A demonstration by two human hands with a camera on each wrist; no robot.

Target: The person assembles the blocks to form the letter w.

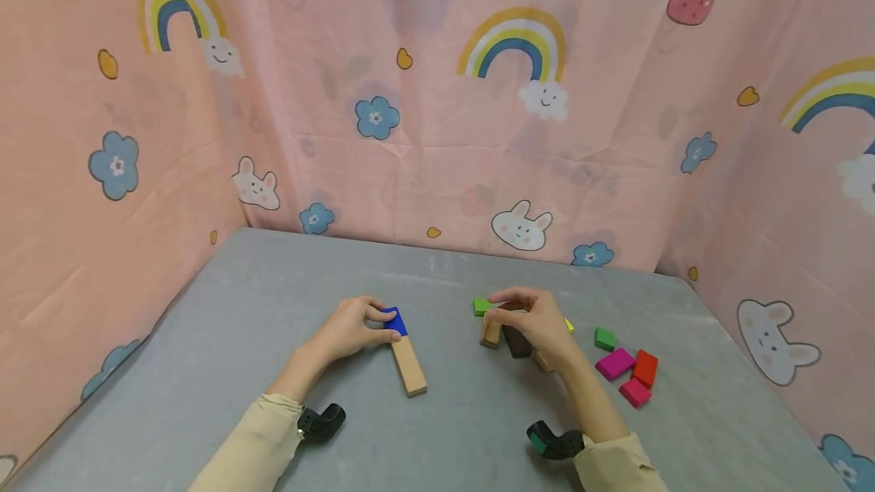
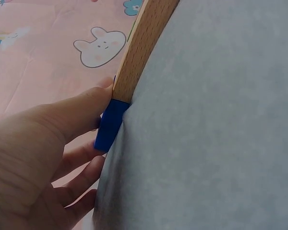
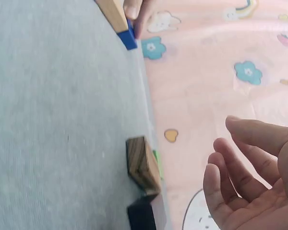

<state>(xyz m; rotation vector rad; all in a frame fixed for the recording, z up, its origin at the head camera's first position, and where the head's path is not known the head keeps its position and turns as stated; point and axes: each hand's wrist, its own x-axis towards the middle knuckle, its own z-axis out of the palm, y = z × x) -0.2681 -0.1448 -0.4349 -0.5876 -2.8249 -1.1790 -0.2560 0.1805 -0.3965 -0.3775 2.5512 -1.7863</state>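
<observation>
The left grip (image 1: pixel 355 329) pinches a blue block (image 1: pixel 396 323) between thumb and finger. The blue block lies on the left part of the gray desk (image 1: pixel 328 272), touching the far end of a long light wood block (image 1: pixel 409 367). The right grip (image 1: pixel 538 323) is spread and has nothing in it. It is above a stripy brown block (image 1: pixel 489 333) and a very dark block (image 1: pixel 517 342) just beside it. A bright green block (image 1: pixel 481 307) sits on their far side. More to the right are a darker green block (image 1: pixel 604 339), a purple-pink block (image 1: pixel 615 364), a red block (image 1: pixel 645 368) and, nearest, a rosy block (image 1: pixel 635 393). A pink cloth (image 1: pixel 424 173) hangs behind.
</observation>
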